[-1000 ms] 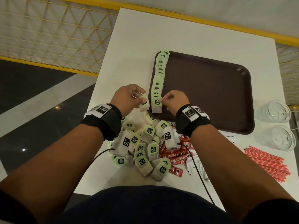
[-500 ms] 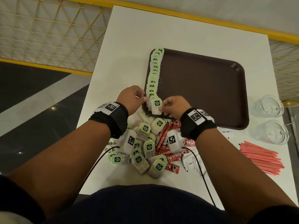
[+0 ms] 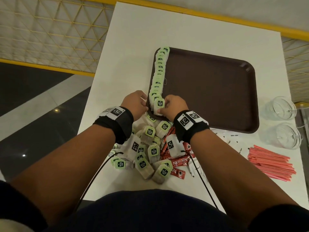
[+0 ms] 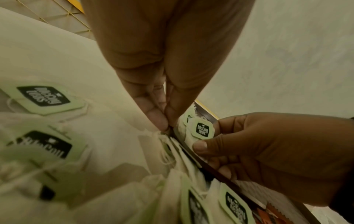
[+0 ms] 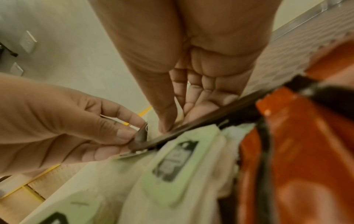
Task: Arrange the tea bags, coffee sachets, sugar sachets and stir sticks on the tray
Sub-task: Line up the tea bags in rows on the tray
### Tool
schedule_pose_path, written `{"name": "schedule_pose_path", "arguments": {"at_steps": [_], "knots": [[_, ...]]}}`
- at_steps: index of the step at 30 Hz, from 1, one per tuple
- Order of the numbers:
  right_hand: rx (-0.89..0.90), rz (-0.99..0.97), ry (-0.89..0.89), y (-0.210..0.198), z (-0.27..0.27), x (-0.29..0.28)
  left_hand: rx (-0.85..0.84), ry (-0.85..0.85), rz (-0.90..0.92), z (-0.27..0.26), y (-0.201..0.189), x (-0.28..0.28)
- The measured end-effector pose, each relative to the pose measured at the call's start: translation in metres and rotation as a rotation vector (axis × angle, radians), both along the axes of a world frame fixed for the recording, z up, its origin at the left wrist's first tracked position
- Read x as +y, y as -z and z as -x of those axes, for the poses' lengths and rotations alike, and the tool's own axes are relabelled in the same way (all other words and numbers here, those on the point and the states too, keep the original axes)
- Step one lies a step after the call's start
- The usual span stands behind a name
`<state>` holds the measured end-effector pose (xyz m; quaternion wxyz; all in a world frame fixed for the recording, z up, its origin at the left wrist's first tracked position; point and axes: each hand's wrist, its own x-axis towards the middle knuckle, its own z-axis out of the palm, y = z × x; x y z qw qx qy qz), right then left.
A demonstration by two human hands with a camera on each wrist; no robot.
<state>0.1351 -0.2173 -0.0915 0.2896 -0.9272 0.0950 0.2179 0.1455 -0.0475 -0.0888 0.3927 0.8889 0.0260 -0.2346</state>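
A brown tray lies on the white table. A row of green-tagged tea bags stands along the tray's left edge. My right hand pinches the nearest tea bag of that row, thumb low on its paper. My left hand is at the tray's near-left corner, thumb and forefinger pinched on the rim. Loose tea bags and red coffee sachets are piled under my wrists. White sugar sachets and red stir sticks lie to the right.
Two clear glass cups stand at the table's right edge. A yellow mesh railing runs behind and left of the table, with a drop to the floor below. Most of the tray's surface is bare.
The tea bag my left hand held a second ago now stands at the near end of the row. The left hand has moved to the tray's corner; the right hand grips the front bag.
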Motion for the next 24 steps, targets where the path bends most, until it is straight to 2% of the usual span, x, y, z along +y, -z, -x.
{"name": "schedule_pose_path", "arguments": {"at_steps": [6,11,16,21,24], "knots": [[-0.055,-0.142,0.244,0.009,-0.002,0.000,-0.128,-0.018,-0.048,-0.003,-0.003,-0.002],[-0.026,-0.143,0.196,0.008,-0.004,0.004,-0.137,0.058,-0.097,-0.005,-0.009,-0.011],[-0.025,-0.130,0.237,0.005,-0.005,0.002,-0.151,0.073,-0.123,-0.006,-0.014,-0.012],[-0.008,-0.147,0.178,0.000,-0.005,0.005,-0.116,0.129,-0.104,-0.006,-0.015,-0.014],[-0.019,-0.148,0.201,0.000,-0.006,0.003,-0.100,0.119,-0.084,-0.008,-0.016,-0.013]]}}
